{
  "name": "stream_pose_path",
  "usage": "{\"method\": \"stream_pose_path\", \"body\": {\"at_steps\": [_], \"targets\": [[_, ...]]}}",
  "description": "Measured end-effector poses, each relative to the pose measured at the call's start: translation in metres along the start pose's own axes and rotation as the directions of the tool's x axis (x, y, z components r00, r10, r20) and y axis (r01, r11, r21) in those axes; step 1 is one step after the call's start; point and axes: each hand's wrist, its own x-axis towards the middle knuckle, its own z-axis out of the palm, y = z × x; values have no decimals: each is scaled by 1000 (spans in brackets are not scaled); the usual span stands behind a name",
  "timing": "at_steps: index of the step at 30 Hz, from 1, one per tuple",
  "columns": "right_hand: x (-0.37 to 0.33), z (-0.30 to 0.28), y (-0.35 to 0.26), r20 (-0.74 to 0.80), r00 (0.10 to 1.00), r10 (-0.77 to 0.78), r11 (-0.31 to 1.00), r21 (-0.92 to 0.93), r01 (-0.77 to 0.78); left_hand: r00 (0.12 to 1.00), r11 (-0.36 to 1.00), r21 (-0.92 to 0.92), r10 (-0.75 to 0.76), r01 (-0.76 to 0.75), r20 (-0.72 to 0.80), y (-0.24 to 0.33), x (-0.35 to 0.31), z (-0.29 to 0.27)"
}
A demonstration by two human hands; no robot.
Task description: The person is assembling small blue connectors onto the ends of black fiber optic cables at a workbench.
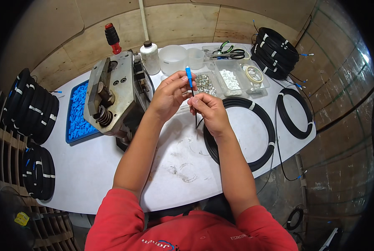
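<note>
Above the middle of the table, my left hand (170, 95) pinches a slim blue fibre-optic connector (189, 76), its white tip pointing up and away from me. A thin black cable (196, 121) runs down from the connector. My right hand (211, 112) closes on that cable just below and to the right, fingertips near the connector's lower end. Behind and beside the right hand lies a large coil of black cable (272, 133), bound with white tape. Part of the coil is hidden by my right forearm.
Left of my hands stands a metal press (126, 79) beside a blue tray (86, 139) of small blue parts. Clear bins (254, 88) with small parts, a white bottle (150, 58) and scissors (233, 54) sit at the back. Stacked cable coils (274, 52) flank the table.
</note>
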Motion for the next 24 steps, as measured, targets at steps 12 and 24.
{"method": "stream_pose_path", "body": {"at_steps": [12,24], "targets": [[-1,0,-1,-7,1000,12,1000,-21,-12,1000,1000,-2,15,-15,-20,0,1,-3],[-1,2,-1,-26,1000,-2,999,-49,1,999,1000,-5,14,-14,-30,-1,0,0]]}}
